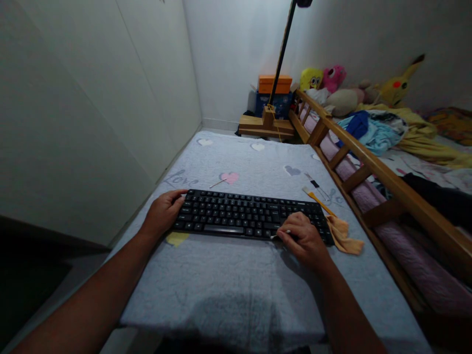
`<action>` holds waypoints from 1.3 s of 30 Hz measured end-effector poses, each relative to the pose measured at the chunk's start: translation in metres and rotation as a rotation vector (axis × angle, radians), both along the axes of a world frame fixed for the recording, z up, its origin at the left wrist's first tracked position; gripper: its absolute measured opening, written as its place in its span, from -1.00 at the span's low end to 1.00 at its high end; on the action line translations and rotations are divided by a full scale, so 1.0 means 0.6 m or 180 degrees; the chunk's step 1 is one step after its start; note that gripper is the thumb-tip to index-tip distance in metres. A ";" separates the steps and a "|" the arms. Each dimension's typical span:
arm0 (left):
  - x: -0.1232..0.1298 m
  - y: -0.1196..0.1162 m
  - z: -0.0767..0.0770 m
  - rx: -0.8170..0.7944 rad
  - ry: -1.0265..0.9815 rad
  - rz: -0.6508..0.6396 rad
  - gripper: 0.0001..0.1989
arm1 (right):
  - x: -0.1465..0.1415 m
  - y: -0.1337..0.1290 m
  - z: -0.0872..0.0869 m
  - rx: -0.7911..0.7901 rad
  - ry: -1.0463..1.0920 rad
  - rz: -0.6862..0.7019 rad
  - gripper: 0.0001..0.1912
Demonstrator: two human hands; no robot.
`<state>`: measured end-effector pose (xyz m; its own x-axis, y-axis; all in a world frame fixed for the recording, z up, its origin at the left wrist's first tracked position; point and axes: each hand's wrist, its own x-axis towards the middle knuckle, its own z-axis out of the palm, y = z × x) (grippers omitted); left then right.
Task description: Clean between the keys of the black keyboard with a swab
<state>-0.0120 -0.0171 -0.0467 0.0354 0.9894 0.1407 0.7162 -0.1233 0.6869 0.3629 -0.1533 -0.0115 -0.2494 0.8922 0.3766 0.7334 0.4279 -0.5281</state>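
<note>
A black keyboard point(224, 214) lies flat across the cloth-covered surface. My left hand point(164, 211) grips its left end, thumb and fingers at the upper left corner. Over the keyboard's lower right part, my right hand point(300, 238) pinches a cotton swab point(273, 237), whose white tip touches the front edge near the bottom row. Another cotton swab point(217, 183) lies behind the keyboard. To the right are a brush with a yellow handle point(320, 200), an orange cloth point(344, 236) and a thin metal tool with a black band point(314, 184), its kind unclear.
The surface has a pale cover point(221, 275) with heart prints. A wooden bed rail point(365, 152) runs along the right side, with clothes and plush toys beyond. A pole on a wooden base point(267, 125) and an orange box point(275, 84) stand at the back. A pale wall panel point(110, 98) rises on the left.
</note>
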 end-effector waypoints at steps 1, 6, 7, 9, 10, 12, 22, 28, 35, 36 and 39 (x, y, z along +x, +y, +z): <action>0.000 0.000 0.000 -0.0005 0.0001 0.0009 -0.49 | -0.001 0.000 0.000 0.0030 0.0005 -0.0010 -0.81; 0.001 -0.001 0.001 -0.0034 -0.0011 0.0036 -0.48 | -0.001 0.004 -0.002 0.0095 -0.0004 -0.0100 -0.82; 0.001 -0.001 0.001 -0.0031 -0.0013 0.0029 -0.48 | -0.002 0.004 -0.003 0.0115 -0.0012 -0.0122 -0.82; 0.000 -0.001 0.000 0.0001 0.0009 0.0042 -0.48 | -0.002 0.004 -0.004 0.0173 -0.0027 -0.0167 -0.82; -0.001 0.000 -0.001 0.0010 0.0006 0.0029 -0.49 | -0.003 0.004 -0.005 0.0191 -0.0036 -0.0179 -0.82; -0.002 0.000 -0.002 0.0027 -0.0006 0.0011 -0.49 | -0.004 0.003 -0.005 0.0189 -0.0053 -0.0183 -0.82; 0.003 -0.002 0.006 0.0016 -0.0005 0.0013 -0.49 | -0.002 -0.002 0.004 -0.0035 0.0020 0.0045 -0.81; 0.002 -0.002 0.005 0.0027 -0.0002 0.0006 -0.51 | 0.000 0.003 -0.002 0.0028 0.0040 -0.0135 -0.82; 0.000 0.000 0.000 0.0008 -0.0023 0.0002 -0.50 | 0.005 0.004 -0.005 0.0041 0.0015 -0.0311 -0.80; 0.000 0.000 0.000 0.0008 -0.0018 -0.0001 -0.50 | 0.006 0.004 -0.004 0.0042 0.0015 -0.0348 -0.79; 0.001 -0.001 0.003 -0.0014 -0.0011 -0.0018 -0.49 | 0.013 0.002 0.001 0.0013 -0.0005 -0.0429 -0.80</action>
